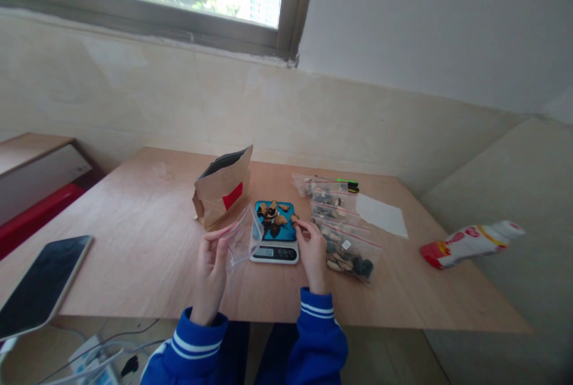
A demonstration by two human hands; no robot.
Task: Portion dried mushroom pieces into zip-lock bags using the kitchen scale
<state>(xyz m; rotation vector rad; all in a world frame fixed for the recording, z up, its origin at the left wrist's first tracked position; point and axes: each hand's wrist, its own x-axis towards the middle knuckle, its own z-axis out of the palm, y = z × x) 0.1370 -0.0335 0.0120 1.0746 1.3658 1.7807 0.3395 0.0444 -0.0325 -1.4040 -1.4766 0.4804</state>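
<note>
My left hand [211, 271] is closed on the edge of a clear zip bag [244, 239], which hangs open beside a small digital scale [292, 253]. No contents show inside the bag. On the scale's blue platform [287, 233] lies a heap of dried mushrooms [271, 214], brown and dark. My right hand [312, 253] pinches a dried mushroom piece [293, 218] at the platform's right edge. The scale's display [269, 252] is lit, but its digits are too small to read surely. Behind the bag stands an open brown paper pouch [215, 197] with a red patch.
Several filled zip bags [344, 248] lie in a row right of the scale. Beyond them are pens [351, 185] and a white paper sheet [382, 215]. A red-and-white bottle [470, 243] is at the right edge, a tablet [42, 280] at the left. Cables [111, 346] run below.
</note>
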